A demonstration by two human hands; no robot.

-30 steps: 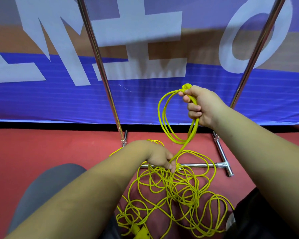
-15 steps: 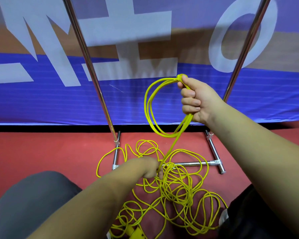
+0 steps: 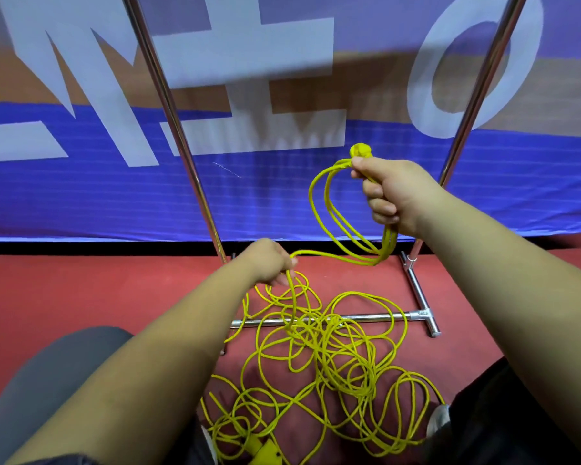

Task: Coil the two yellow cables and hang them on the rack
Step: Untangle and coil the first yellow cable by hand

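Coiling is under way: the right hand (image 3: 393, 193) holds a few yellow loops (image 3: 389, 241) raised in front of the rack (image 3: 420, 298), its fingers (image 3: 376, 191) curled tight round them. The left hand (image 3: 269, 263) pinches the strand rising from the tangled pile (image 3: 319, 330) on the floor (image 3: 98, 290). Next, I judge, the left hand must carry fresh slack up as another loop.

Red floor (image 3: 81, 290); blue lettered banner (image 3: 282, 189)

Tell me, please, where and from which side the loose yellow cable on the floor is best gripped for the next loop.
Probably the single strand running from the left hand down to the tangle, pinched just above it, coming from above. It stands free and nearly upright there; lower down it crosses many loops and the rack's base bar. The right hand holds the coil.
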